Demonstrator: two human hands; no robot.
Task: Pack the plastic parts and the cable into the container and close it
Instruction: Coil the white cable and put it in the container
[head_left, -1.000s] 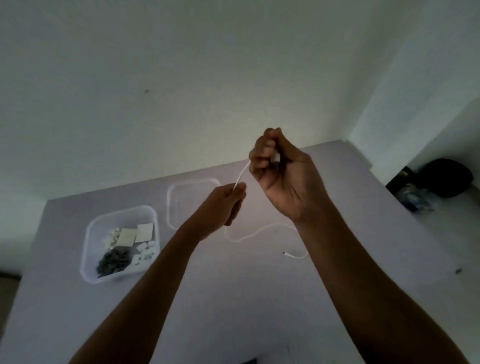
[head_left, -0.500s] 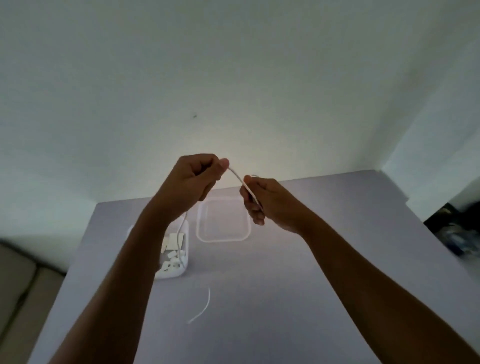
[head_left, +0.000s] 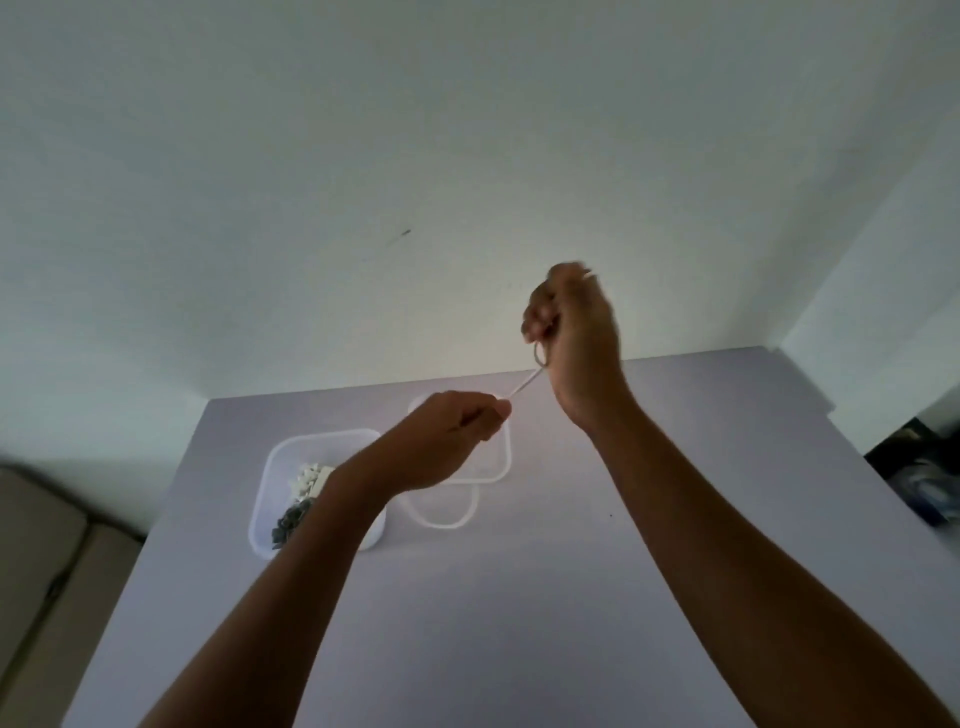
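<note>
While taut, thin white cable (head_left: 524, 387).

Translucent plastic container (head_left: 265, 483), matt table (head_left: 519, 597)

left hand (head_left: 451, 439): raised above the table, fingers curled, thumb and forefinger pinching the cable (head_left: 525, 385) | right hand (head_left: 574, 332): higher, farther and to the right, blurred, fingers curled round the cable's other stretch | arms: both bare forearms reach in from the near edge, converging toward centre
</note>
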